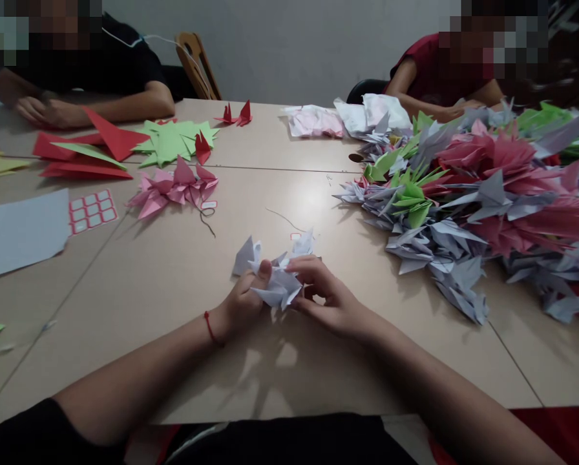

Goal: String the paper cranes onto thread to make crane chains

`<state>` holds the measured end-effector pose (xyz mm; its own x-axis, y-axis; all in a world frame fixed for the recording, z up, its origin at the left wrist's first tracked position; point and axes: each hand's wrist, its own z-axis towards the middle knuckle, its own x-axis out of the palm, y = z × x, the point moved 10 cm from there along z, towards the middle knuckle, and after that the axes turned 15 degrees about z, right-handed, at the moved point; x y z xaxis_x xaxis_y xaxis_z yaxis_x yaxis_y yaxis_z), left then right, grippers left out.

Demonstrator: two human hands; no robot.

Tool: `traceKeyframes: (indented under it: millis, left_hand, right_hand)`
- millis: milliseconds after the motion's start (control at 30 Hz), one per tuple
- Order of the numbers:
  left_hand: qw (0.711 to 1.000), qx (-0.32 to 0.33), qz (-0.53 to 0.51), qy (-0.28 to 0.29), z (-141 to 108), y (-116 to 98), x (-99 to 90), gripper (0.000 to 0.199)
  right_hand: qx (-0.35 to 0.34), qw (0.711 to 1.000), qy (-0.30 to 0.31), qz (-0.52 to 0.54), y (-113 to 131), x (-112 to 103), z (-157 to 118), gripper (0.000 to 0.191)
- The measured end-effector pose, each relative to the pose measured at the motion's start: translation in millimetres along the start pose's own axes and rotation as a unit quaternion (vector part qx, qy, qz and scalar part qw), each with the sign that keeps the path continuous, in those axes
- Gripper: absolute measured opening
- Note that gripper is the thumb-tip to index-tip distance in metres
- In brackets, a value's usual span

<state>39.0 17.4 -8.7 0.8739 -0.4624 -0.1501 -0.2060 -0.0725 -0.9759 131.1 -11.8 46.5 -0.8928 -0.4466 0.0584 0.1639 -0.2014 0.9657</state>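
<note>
Grey folded paper crane [278, 281] is held between both hands, over the middle of the beige table [139, 368]. Left hand [243, 300] is closed on it, thumb pressed on the paper; a red string bracelet [210, 327] is worn on that wrist. Right hand [326, 297] is half closed, fingers curled against the crane. A large heap of grey, pink and green paper cranes [464, 194] is spread to the right, near the right hand. Crumpled pink and white sheets [347, 117] are piled behind it. Pink folded paper pieces [173, 187], green folded pieces [170, 142], red folded pieces [86, 145], a plain grey sheet [21, 232] and a label sheet [92, 212] are laid out on the left. A co-worker's hands [47, 113] are seen far left, another co-worker's hand [457, 111] far right.
</note>
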Motion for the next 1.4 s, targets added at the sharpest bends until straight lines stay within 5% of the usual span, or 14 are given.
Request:
traceKeyframes:
  millis: [100, 267, 400, 500, 700, 833, 967, 1233, 1400]
  left_hand:
    - [1.0, 0.0, -0.002, -0.011, 1.4, 1.5, -1.9, 0.062]
    - [0.995, 0.067, -0.018, 0.072, -1.2, -11.2, 15.1, 0.079]
    - [0.984, 0.122, 0.123, 0.04, -4.6, -25.7, 11.9, 0.056]
    - [0.973, 0.134, 0.19, 0.0, -5.4, -31.4, 7.0, 0.037]
    - [0.944, 0.183, 0.275, 0.017, -9.0, -37.8, 17.6, 0.043]
    - [0.958, 0.164, 0.235, -0.011, -8.9, -35.7, 11.4, 0.044]
    - [0.974, 0.134, 0.161, -0.082, -9.0, -33.2, -7.5, 0.025]
    - [0.972, 0.166, 0.101, -0.134, -17.9, -45.1, -15.5, 0.023]
    - [0.984, 0.108, -0.001, -0.139, -13.6, -28.3, -22.6, 0.028]
  right_hand:
    - [-0.02, 1.0, -0.017, -0.006, 0.0, 0.4, -0.5, 0.026]
    - [0.038, 0.986, -0.094, 0.133, -23.6, -8.9, -0.9, 0.021]
    - [0.012, 0.973, -0.151, 0.172, -21.6, -19.8, -1.8, 0.028]
    - [0.015, 0.975, -0.159, 0.155, -20.4, -23.5, -1.2, 0.035]
    - [0.077, 0.988, -0.12, 0.057, -23.8, -20.7, 0.5, 0.024]
    - [0.053, 0.989, -0.133, -0.034, -16.1, -22.5, -0.9, 0.03]
    - [0.016, 0.992, -0.081, -0.095, -8.9, -10.6, 0.4, 0.028]
    - [-0.004, 0.995, -0.045, -0.089, 2.1, -3.6, 0.3, 0.022]
    - [-0.016, 0.993, -0.107, -0.055, 3.3, -15.7, -2.4, 0.024]
